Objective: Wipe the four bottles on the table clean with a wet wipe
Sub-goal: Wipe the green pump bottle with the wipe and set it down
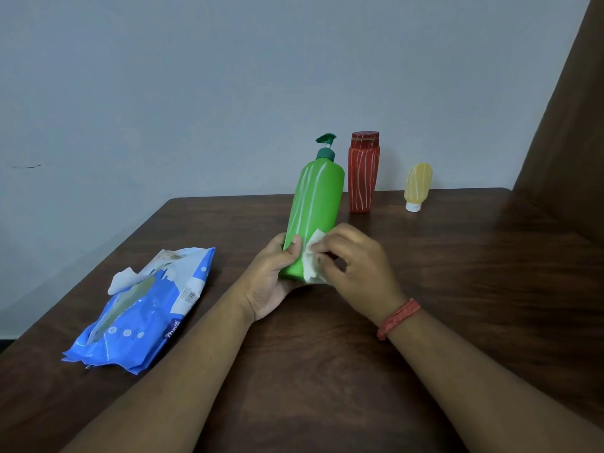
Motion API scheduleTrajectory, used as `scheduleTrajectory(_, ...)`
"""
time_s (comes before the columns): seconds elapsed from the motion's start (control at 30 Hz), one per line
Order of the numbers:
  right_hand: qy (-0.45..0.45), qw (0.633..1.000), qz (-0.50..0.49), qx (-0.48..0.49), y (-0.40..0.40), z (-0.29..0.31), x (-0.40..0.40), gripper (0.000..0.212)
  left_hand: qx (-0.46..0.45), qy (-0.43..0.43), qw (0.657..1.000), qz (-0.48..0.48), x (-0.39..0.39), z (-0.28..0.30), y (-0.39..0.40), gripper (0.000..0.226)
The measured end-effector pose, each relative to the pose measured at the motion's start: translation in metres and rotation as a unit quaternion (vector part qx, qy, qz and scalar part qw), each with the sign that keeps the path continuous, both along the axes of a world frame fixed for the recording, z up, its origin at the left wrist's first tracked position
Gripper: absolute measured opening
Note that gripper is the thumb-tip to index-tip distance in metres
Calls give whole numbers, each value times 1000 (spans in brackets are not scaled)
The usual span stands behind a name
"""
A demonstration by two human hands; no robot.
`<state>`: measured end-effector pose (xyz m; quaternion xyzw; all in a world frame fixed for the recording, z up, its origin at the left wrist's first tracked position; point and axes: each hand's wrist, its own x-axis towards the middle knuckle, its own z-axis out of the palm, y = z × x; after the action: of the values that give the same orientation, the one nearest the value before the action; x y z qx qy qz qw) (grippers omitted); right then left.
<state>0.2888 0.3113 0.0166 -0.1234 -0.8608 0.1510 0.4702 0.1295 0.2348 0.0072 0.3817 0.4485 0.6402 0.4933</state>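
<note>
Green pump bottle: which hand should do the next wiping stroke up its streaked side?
Probably the right hand: it already pinches the wet wipe against the green pump bottle near its base, while the left hand grips the bottle's bottom, steadying it.

Both forearms are extended forward and inward over the table; the left hand (271,276) is held palm-up, its fingers and thumb curled round the green bottle (312,210); a white wipe (312,256) is pinched against it by the right hand (356,266), knuckles upward.
</note>
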Motion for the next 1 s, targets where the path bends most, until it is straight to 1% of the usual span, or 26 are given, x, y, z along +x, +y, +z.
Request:
scheduleTrajectory(0.07,-31,999,25,29,-2,-1,3,12,0,8,1000,2,0,-2,0,55)
scheduleTrajectory(0.1,-26,999,16,32,1,0,3,11,0,13,1000,4,1,-2,0,54)
scheduleTrajectory(0.2,53,997,-59,-9,12,2,6,8,-3,37,999,1,3,-2,0,54)
scheduleTrajectory(0.23,58,996,-64,-12,12,3,6,8,-2,47,999,-1,3,-2,-1,54)
scheduleTrajectory(0.33,19,999,-32,25,7,2,10,6,3,71,997,-10,4,-3,-2,50)
scheduleTrajectory(0.37,26,998,-42,24,9,4,11,5,3,82,997,-11,6,-3,-2,47)
scheduleTrajectory(0.47,106,987,-122,-20,20,9,13,7,2,137,990,-14,10,-2,-2,42)
scheduleTrajectory(0.53,104,986,-129,-13,18,9,13,9,5,165,986,-13,11,-3,-2,46)
scheduleTrajectory(0.6,86,989,-119,15,17,9,14,10,2,178,984,-6,11,-3,-3,55)
scheduleTrajectory(0.63,96,987,-125,14,19,11,16,9,0,190,982,-4,11,-2,-3,60)
scheduleTrajectory(0.7,143,977,-158,-17,26,17,21,9,-1,229,973,-4,13,-1,-4,63)
scheduleTrajectory(0.77,183,965,-183,-48,34,24,26,10,-1,266,964,-8,14,0,-3,57)
scheduleTrajectory(0.83,206,957,-193,-68,36,27,30,9,1,300,954,-13,15,2,-4,55)
scheduleTrajectory(0.93,244,944,-207,-85,39,32,34,7,3,360,933,-23,17,5,-7,58)
scheduleTrajectory(1.0,244,943,-213,-80,39,35,36,7,4,386,922,-23,18,7,-8,62)
